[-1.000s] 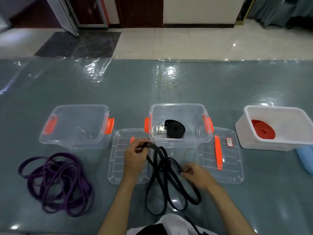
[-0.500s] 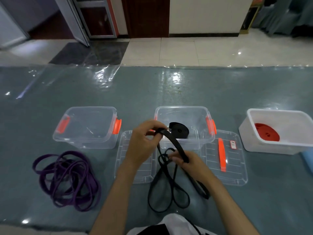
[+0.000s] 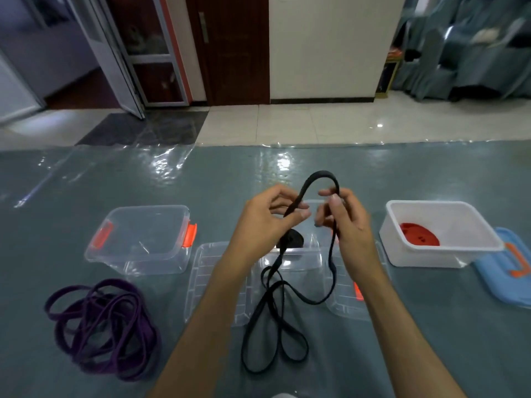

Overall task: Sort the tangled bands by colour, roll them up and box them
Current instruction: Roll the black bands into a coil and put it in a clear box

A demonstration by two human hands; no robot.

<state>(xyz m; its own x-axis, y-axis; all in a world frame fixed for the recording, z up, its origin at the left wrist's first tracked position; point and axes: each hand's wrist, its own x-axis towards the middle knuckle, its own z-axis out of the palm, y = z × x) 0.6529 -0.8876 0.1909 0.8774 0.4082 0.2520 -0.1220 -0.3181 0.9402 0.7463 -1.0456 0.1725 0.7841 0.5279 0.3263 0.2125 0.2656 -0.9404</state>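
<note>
Both hands hold one black band [image 3: 319, 176] up above the table, its top arched between them. My left hand [image 3: 267, 222] pinches the band's left strand and my right hand [image 3: 344, 219] pinches the right strand. The rest of the band hangs down and lies in loose loops [image 3: 273, 340] on the table. Behind my hands stands the middle clear box [image 3: 301, 262] with a rolled black band [image 3: 293, 241] inside. A tangle of purple bands [image 3: 106, 326] lies at the front left. A rolled red band [image 3: 419, 238] sits in the white box [image 3: 442, 254].
A clear box with orange latches [image 3: 138, 239] stands at the left with nothing in it. Two clear lids [image 3: 215, 282] lie flat beside the middle box. A blue lid [image 3: 502, 268] lies at the far right. The table has a glossy grey-green cover.
Both hands have lifted the black band higher and drawn together, so its top now arches between them. The view has tilted upward.
</note>
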